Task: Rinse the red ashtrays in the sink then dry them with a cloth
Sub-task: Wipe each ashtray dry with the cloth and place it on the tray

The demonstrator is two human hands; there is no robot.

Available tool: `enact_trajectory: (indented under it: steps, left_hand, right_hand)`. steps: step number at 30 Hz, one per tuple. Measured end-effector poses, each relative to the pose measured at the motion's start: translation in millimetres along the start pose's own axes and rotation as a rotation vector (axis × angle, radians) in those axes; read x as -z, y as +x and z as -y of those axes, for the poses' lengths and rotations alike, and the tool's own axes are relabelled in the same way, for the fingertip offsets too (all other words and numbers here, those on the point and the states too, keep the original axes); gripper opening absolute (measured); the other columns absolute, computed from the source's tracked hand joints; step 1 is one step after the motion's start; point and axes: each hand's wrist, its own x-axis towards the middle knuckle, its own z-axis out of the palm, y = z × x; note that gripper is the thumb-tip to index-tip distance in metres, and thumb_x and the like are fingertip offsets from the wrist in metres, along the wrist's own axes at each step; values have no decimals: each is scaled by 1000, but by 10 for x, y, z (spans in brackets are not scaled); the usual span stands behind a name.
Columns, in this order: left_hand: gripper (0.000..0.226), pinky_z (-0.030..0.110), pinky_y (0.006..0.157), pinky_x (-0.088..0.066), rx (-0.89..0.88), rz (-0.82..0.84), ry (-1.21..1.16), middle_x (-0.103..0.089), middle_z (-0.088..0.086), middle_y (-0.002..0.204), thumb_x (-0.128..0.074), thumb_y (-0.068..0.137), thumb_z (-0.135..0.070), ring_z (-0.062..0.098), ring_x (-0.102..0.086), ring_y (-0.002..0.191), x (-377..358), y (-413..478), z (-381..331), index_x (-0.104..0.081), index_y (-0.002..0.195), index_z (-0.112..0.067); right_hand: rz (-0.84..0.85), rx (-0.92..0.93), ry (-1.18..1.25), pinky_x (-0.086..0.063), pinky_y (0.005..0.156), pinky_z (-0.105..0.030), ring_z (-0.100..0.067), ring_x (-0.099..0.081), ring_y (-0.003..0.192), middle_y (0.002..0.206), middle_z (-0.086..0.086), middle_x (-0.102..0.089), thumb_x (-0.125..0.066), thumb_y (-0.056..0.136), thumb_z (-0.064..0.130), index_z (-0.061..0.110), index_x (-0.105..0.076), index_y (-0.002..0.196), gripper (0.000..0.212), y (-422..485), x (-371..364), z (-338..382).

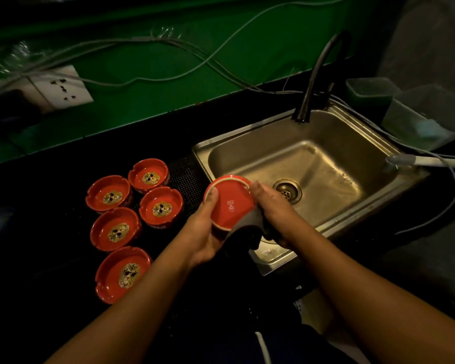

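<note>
Left hand [204, 233] grips round red ceramic ashtray [230, 203] base-up over front-left corner of steel sink [272, 257]. Right hand [273, 206] clutches dark grey cloth [247, 227] against its side. Stiff, breakable, likely wet-slick, so I hold by rim.

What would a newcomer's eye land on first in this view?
The red ashtray, held bottom-up over the near-left corner of the steel sink: the left hand grips it while the right hand presses a grey cloth to its side. Next, five more red ashtrays sit upright in a cluster on the black counter, left of the sink.
</note>
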Motion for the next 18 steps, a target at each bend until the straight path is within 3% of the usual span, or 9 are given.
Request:
enact_trajectory:
  steps: [1,4,7,11,13,16,18]
  left_hand:
    - [72,38,66,-58,-14,24,20,-65,19,120,-53,78,-58,33,-67,101,42,10,-20,-45,136,-15]
    - [77,45,76,-55,-18,131,72,-63,15,125,-43,75,-69,33,-63,109,98,23,-51,-49,134,-20]
    - [84,44,80,-52,42,136,-35,-61,17,126,-28,79,-78,33,-59,113,161,68,17,-51,133,-19]
    - [73,40,76,-53,164,205,35,-69,11,112,-39,78,-70,27,-66,100,209,45,96,-58,122,-16]
    - [63,38,79,-54,131,252,30,-71,10,108,-45,78,-62,24,-68,94,209,52,106,-68,113,-15]
    - [50,33,76,-57,97,262,-67,-71,16,101,-78,69,-40,24,-70,86,225,77,100,-73,103,-5]
    - [43,32,73,-57,87,236,-99,-71,16,94,-83,64,-31,26,-71,81,290,120,79,-75,95,-3]
  right_hand:
    - [19,-20,-59,-47,48,-25,-18,-57,54,76,-12,-64,-62,72,57,11,-57,97,52,-5,3,33]
    - [-39,-17,-19,-50,77,-46,-31,-62,82,99,-25,-68,-72,68,48,8,-60,100,52,16,-3,73]
    - [-82,16,132,-52,89,-41,-30,-67,96,105,-16,-71,-63,78,45,5,-60,114,54,37,-28,102]
    - [-96,41,262,-57,84,-37,-24,-70,92,100,-11,-73,-51,93,40,11,-61,110,34,52,-115,173]
    - [-117,40,289,-56,87,-40,-26,-69,96,104,-13,-72,-52,92,42,9,-60,114,41,65,-175,173]
    - [-141,28,310,-51,95,-48,-31,-66,106,113,-17,-69,-57,82,52,5,-57,124,63,74,-214,147]
    - [-146,48,293,-49,98,-48,-29,-65,109,113,-15,-69,-57,80,53,6,-59,122,62,96,-172,147]
